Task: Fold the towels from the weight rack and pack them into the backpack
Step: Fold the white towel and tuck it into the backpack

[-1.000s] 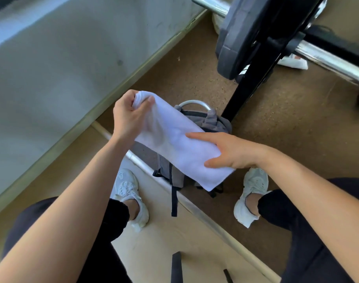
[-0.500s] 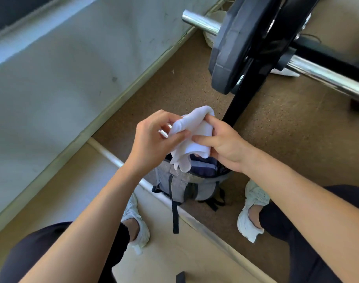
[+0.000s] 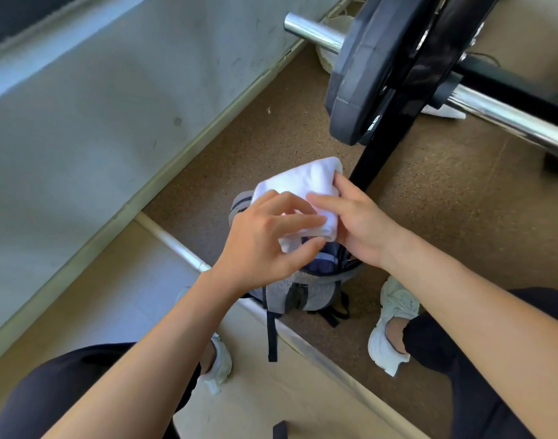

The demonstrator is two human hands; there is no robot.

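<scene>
Your left hand (image 3: 265,242) pinched the folded white towel (image 3: 303,182), fingers on top and thumb below. Your right hand (image 3: 363,223) gripped its right edge. The towel reached past your fingertips, just above the open grey backpack (image 3: 303,294) on the floor (image 3: 429,217).

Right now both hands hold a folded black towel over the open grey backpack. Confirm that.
Wrong colour: the towel is white, not black, as the head view shows. The rest stands: the left hand and the right hand hold it folded over the open grey backpack.
</scene>
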